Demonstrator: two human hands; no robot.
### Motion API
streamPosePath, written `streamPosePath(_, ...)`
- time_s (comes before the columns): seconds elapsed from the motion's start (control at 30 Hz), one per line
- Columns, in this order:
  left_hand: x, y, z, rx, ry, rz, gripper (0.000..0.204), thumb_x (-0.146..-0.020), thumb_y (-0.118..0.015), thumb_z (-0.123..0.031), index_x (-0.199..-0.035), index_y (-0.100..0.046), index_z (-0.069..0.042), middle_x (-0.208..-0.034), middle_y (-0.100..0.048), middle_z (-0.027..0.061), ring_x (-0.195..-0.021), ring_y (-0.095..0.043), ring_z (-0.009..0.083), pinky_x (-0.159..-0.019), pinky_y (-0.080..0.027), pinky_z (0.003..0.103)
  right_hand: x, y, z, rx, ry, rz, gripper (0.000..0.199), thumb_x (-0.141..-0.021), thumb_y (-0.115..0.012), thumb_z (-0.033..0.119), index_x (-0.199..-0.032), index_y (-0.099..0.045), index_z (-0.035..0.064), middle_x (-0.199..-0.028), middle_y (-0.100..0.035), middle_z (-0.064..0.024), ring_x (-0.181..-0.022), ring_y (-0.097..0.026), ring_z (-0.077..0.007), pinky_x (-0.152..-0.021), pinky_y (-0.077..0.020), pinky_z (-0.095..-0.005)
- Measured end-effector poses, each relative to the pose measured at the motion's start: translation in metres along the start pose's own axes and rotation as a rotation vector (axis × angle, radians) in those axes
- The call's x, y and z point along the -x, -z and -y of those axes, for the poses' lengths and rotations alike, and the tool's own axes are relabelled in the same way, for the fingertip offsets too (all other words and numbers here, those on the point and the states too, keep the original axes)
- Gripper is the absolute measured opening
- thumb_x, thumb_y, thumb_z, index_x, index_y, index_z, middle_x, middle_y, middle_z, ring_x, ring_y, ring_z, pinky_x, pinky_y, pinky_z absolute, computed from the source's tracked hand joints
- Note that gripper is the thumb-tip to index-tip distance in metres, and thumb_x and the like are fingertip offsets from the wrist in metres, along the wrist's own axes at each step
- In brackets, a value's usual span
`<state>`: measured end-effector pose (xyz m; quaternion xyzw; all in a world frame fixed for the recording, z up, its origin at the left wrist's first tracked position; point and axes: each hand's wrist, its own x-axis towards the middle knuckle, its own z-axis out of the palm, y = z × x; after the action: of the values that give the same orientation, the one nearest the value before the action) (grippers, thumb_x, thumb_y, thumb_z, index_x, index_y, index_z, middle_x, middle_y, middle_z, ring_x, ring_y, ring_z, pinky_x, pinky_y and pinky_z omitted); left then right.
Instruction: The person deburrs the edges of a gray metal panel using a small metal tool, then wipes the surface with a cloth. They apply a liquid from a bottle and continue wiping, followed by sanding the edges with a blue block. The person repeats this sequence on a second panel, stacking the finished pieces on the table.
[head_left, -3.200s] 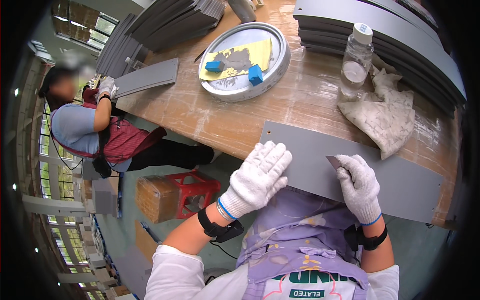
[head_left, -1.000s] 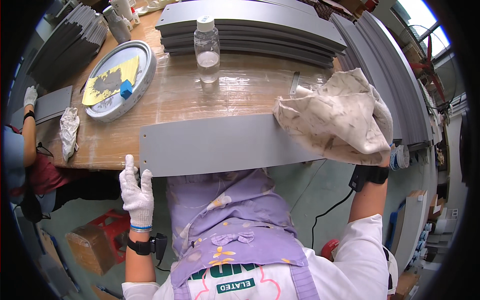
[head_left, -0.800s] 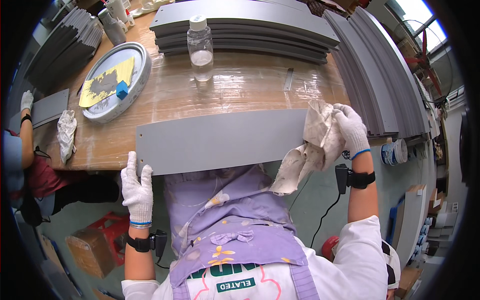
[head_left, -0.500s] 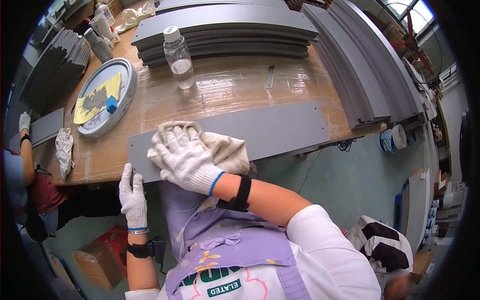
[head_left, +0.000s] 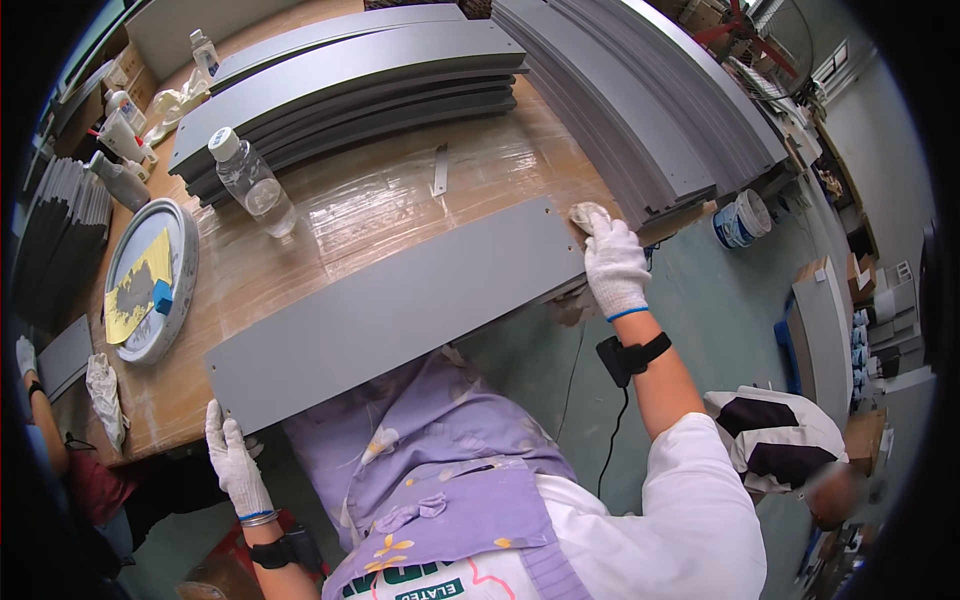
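Note:
A long grey panel [head_left: 400, 310] lies at a slant along the table's near edge, with small holes at its ends. My right hand [head_left: 614, 268], in a white knitted glove, is at the panel's right end. Its fingers are closed on an off-white cloth [head_left: 590, 214], mostly hidden by the glove; a blurred part seems to hang below the panel's edge. By the panel's near left corner is my gloved left hand [head_left: 236, 465], its fingers stretched out and the fingertips at the edge. It holds nothing I can see.
Beyond the panel stand a clear bottle [head_left: 255, 190] and stacked grey panels [head_left: 350, 90]. More long panels [head_left: 620, 110] fill the right side. At left are a round lid [head_left: 183, 255] with yellow sandpaper [head_left: 128, 310] and a blue block [head_left: 162, 296], a crumpled glove [head_left: 104, 400], and another person's hand [head_left: 27, 355].
My right hand has swept the cloth from the panel's left part to its right end. My left hand stays at the left corner. The whole view has shifted and turned.

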<state>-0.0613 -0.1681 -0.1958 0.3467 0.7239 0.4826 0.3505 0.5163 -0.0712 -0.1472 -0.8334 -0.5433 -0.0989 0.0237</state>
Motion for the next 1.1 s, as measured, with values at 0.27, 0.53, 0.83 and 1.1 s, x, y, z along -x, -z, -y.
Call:
streamPosePath(0.27, -0.002, 0.000, 0.002, -0.035, -0.006, -0.027, 0.046, -0.104, -0.055, -0.026, -0.148, -0.047, -0.017, -0.124, -0.063, 0.0023, -0.070, -0.055, 0.0060, -0.058, -0.050, 0.022, -0.022, 0.074, -0.067, -0.994, -0.260, 0.145, 0.046, -0.093, -0.060, 0.020, -0.137, -0.058, 0.0053, -0.122, -0.066, -0.0205, -0.108, -0.066, -0.0258, -0.094, -0.0531, -0.0351)
streamPosePath(0.53, 0.000, -0.001, -0.001, -0.032, -0.014, -0.026, 0.047, -0.104, -0.055, -0.026, -0.149, -0.046, -0.017, -0.126, -0.063, 0.0028, -0.069, -0.054, 0.0061, -0.058, -0.050, 0.022, -0.044, 0.075, 0.033, -0.745, -0.103, 0.181, 0.063, -0.092, -0.067, 0.032, -0.148, -0.046, 0.0145, -0.135, -0.061, -0.0136, -0.117, -0.062, -0.0300, -0.103, -0.0491, -0.0376)
streamPosePath(0.83, -0.001, -0.004, 0.000, -0.050, -0.017, -0.011, 0.047, -0.104, -0.055, -0.027, -0.149, -0.046, -0.017, -0.123, -0.064, 0.0019, -0.070, -0.056, 0.0068, -0.058, -0.050, 0.023, 0.102, 0.027, 0.201, -0.568, 1.019, 0.100, 0.067, -0.089, -0.062, 0.046, -0.145, -0.051, 0.0121, -0.155, -0.038, -0.0206, -0.145, -0.033, -0.0389, -0.117, -0.0215, -0.0587)
streamPosePath(1.1, 0.006, 0.005, -0.002, -0.010, -0.037, -0.013, 0.047, -0.104, -0.057, -0.027, -0.148, -0.048, -0.016, -0.120, -0.065, 0.0015, -0.072, -0.056, 0.0073, -0.059, -0.052, 0.023, -0.001, 0.009, 0.086, -0.272, 0.264, -0.105, 0.057, -0.090, -0.064, 0.040, -0.141, -0.056, 0.0145, -0.143, -0.051, -0.0134, -0.126, -0.049, -0.0355, -0.105, -0.0418, -0.0463)
